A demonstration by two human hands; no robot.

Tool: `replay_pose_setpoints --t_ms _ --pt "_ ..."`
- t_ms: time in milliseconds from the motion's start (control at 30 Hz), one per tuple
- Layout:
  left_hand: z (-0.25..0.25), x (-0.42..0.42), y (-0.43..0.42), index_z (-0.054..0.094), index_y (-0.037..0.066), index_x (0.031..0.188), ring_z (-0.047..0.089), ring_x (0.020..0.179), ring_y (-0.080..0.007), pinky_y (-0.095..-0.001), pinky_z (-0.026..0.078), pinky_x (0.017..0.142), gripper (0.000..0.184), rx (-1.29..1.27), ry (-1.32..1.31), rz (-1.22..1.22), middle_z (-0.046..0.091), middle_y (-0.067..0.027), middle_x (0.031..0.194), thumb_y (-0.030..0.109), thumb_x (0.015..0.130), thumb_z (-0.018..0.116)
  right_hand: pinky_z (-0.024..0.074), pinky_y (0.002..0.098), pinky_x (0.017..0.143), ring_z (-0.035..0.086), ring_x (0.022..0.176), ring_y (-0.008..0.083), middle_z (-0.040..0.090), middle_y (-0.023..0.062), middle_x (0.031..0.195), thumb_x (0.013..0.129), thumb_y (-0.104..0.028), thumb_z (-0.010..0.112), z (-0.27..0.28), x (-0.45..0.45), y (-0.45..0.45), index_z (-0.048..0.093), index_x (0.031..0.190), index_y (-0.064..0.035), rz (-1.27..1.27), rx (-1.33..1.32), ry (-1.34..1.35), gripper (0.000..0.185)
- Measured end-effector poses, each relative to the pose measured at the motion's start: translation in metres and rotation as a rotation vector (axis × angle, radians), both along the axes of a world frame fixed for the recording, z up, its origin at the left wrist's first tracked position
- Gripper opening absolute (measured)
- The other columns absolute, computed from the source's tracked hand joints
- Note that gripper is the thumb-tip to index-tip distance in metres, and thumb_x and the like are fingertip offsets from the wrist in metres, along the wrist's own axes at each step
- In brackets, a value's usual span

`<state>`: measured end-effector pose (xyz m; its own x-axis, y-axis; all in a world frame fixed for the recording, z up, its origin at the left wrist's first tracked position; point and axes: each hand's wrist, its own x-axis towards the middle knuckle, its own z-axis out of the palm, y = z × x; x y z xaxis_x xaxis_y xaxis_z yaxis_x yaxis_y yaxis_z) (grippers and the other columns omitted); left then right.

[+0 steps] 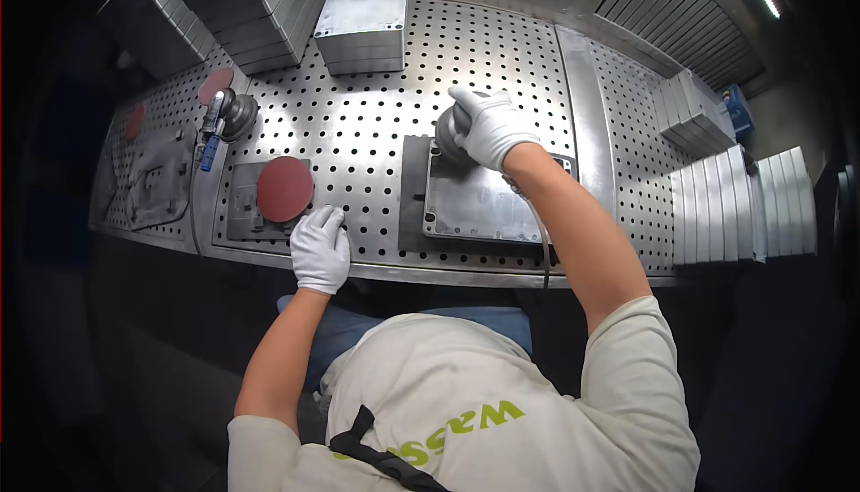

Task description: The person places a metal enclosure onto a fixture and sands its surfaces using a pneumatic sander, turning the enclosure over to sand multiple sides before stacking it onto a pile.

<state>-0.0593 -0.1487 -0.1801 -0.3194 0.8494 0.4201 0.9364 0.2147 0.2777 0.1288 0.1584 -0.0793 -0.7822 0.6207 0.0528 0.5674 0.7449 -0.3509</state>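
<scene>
My right hand point(497, 127), in a white glove, is wrapped over the top of a round dark sander point(451, 138). The sander sits on the upper left part of a flat metal plate point(484, 201) with holes along its rim. Under the plate lies a dark grey mat point(412, 165), and a cable or hose runs down from my right wrist across the plate. My left hand point(320, 250), also gloved, rests on the bench's front edge with its fingers lying loosely on the surface, holding nothing. Just beyond its fingertips is a red sanding disc point(285, 189) on a grey block point(242, 201).
The perforated metal bench point(367, 165) carries a second sander point(237, 116) with a blue fitting at left. Stacked metal boxes point(358, 30) stand at the back. Rows of metal plates point(717, 210) and a blue box point(737, 111) are at right. Slotted grilles point(681, 8) line the back.
</scene>
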Motion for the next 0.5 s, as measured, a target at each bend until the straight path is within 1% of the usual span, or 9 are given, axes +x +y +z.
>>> replay_pose_setpoints --t_ms 33,100,167,233,267,300,367,400,500 --pt "0.0 0.001 -0.001 0.072 0.0 0.11 0.066 0.108 -0.0365 -0.0499 0.05 0.099 0.03 -0.002 -0.004 0.001 0.069 -0.0159 0.113 0.009 0.082 0.066 0.0554 0.05 0.095 0.063 0.106 0.0446 0.07 0.0201 0.112 0.083 -0.018 0.079 -0.003 0.009 0.006 0.055 0.147 -0.0192 -0.025 0.033 0.032 0.069" --pt "0.004 0.001 0.0 0.072 0.0 0.109 0.066 0.108 -0.0366 -0.0496 0.051 0.099 0.03 -0.024 -0.032 0.003 0.069 -0.0159 0.112 0.009 0.082 0.067 0.0547 0.0471 0.1 0.065 0.114 0.042 0.07 0.0217 0.118 0.083 -0.026 0.079 0.041 0.027 -0.004 0.053 0.151 -0.0203 -0.2 -0.098 -0.14 0.074" --pt "0.005 0.003 -0.001 0.072 -0.001 0.109 0.066 0.108 -0.0366 -0.0493 0.051 0.099 0.03 -0.033 -0.047 0.009 0.07 -0.0159 0.113 0.009 0.082 0.067 0.0537 0.0456 0.103 0.065 0.117 0.0424 0.069 0.023 0.122 0.082 -0.027 0.079 0.027 0.055 0.011 0.05 0.154 -0.0218 -0.277 -0.068 -0.165 0.078" --pt "0.004 0.002 -0.001 0.072 -0.001 0.11 0.066 0.108 -0.0367 -0.049 0.051 0.099 0.03 -0.025 -0.034 0.011 0.07 -0.0159 0.113 0.009 0.081 0.067 0.0535 0.0448 0.104 0.066 0.115 0.0424 0.069 0.0226 0.124 0.081 -0.027 0.08 0.015 0.089 0.024 0.049 0.156 -0.0222 -0.346 -0.052 -0.11 0.081" --pt "0.0 0.001 -0.001 0.072 -0.001 0.11 0.066 0.108 -0.0367 -0.0488 0.051 0.1 0.031 -0.012 -0.026 0.012 0.07 -0.0159 0.115 0.008 0.081 0.068 0.0533 0.0442 0.104 0.067 0.115 0.0412 0.069 0.0241 0.124 0.08 -0.027 0.08 0.025 0.1 0.019 0.049 0.156 -0.022 -0.437 -0.015 -0.161 0.082" --pt "-0.002 0.001 -0.002 0.072 0.0 0.11 0.066 0.109 -0.0367 -0.049 0.05 0.101 0.031 -0.012 -0.022 0.012 0.07 -0.0159 0.116 0.009 0.081 0.068 0.0528 0.0441 0.105 0.066 0.117 0.0413 0.065 0.0278 0.124 0.079 -0.028 0.081 0.019 0.119 0.029 0.049 0.156 -0.0221 -0.448 -0.114 -0.111 0.083" --pt "-0.004 0.001 -0.003 0.073 0.0 0.111 0.066 0.11 -0.0368 -0.0493 0.05 0.102 0.031 -0.011 -0.012 0.012 0.07 -0.0159 0.117 0.009 0.082 0.068 0.053 0.0417 0.105 0.066 0.119 0.0348 0.071 0.0161 0.119 0.081 -0.025 0.079 0.042 0.136 0.015 0.052 0.152 -0.0149 -0.553 -0.086 -0.2 0.077" --pt "-0.008 0.0 -0.004 0.072 0.0 0.112 0.065 0.111 -0.0367 -0.0498 0.049 0.102 0.03 -0.014 -0.001 0.013 0.069 -0.0158 0.119 0.01 0.083 0.068 0.0528 0.0427 0.105 0.066 0.12 0.0364 0.069 0.0217 0.12 0.081 -0.026 0.079 0.042 0.148 0.015 0.05 0.154 -0.0161 -0.597 -0.11 -0.181 0.079" --pt "-0.009 0.0 -0.004 0.072 0.0 0.114 0.065 0.112 -0.0366 -0.0502 0.049 0.103 0.031 -0.024 0.004 0.009 0.069 -0.0156 0.12 0.01 0.085 0.068 0.053 0.0443 0.106 0.066 0.119 0.0401 0.064 0.0279 0.124 0.081 -0.027 0.079 0.023 0.184 0.016 0.048 0.156 -0.0199 -0.649 -0.07 -0.203 0.082"
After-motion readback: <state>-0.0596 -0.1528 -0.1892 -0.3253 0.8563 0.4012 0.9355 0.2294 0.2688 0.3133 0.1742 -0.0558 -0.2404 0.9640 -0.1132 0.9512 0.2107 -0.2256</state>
